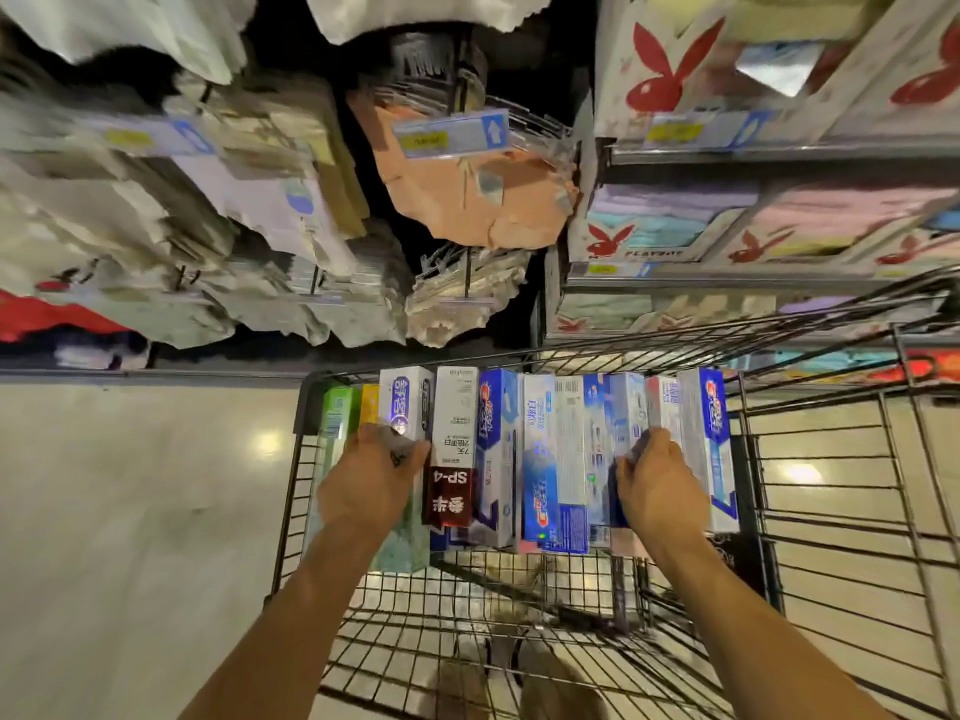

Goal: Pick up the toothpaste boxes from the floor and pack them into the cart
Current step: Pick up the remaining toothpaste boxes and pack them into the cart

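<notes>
Toothpaste boxes [498, 459] sit side by side in a row inside the cart [305, 407]. Left hand [371, 480] and right hand [657, 485] grip the row's ends, probably squeezing it together so none tips.

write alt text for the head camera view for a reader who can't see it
The left hand and right hand each grip boxes in a row of toothpaste boxes packed side by side in a black wire cart. Store shelves of packaged goods stand beyond it, on a pale glossy floor.

black cart [291, 491], blue-white toothpaste boxes [550, 459]
</notes>
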Demonstrator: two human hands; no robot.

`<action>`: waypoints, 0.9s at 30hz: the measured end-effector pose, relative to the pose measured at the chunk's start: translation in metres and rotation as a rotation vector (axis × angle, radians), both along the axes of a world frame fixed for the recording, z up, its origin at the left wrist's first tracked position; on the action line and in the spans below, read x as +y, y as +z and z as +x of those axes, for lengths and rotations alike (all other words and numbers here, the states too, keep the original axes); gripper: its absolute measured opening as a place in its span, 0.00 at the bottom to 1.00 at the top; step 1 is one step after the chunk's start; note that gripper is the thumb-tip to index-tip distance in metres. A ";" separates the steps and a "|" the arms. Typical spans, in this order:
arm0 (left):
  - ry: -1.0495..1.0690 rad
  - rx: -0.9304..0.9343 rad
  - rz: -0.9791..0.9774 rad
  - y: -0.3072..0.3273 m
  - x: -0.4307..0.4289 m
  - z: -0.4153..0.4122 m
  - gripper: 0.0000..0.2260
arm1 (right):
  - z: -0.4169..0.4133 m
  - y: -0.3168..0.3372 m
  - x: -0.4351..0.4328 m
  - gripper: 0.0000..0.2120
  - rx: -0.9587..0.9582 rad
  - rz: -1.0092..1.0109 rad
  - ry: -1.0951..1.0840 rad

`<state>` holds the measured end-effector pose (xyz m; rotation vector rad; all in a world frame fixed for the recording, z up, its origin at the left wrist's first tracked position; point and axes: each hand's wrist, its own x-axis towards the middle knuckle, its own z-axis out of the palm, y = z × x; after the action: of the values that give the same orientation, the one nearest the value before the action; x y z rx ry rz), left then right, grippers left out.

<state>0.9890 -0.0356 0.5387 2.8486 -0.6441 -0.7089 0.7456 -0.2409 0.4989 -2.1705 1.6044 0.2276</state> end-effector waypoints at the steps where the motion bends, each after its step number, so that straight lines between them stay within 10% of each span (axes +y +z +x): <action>1: -0.003 0.019 0.005 0.001 0.000 0.001 0.23 | 0.000 0.001 -0.001 0.14 0.006 0.014 -0.003; 11: -0.003 0.044 0.013 0.074 -0.020 -0.005 0.26 | -0.005 0.054 -0.004 0.17 -0.014 0.068 0.049; 27: -0.377 -0.542 -0.097 0.378 -0.057 -0.067 0.26 | 0.019 0.404 -0.033 0.21 -0.206 -0.376 0.490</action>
<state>0.9222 -0.0926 0.9163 2.8533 -1.2696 0.0838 0.7646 -0.2738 0.9030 -2.7488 1.0460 -0.1673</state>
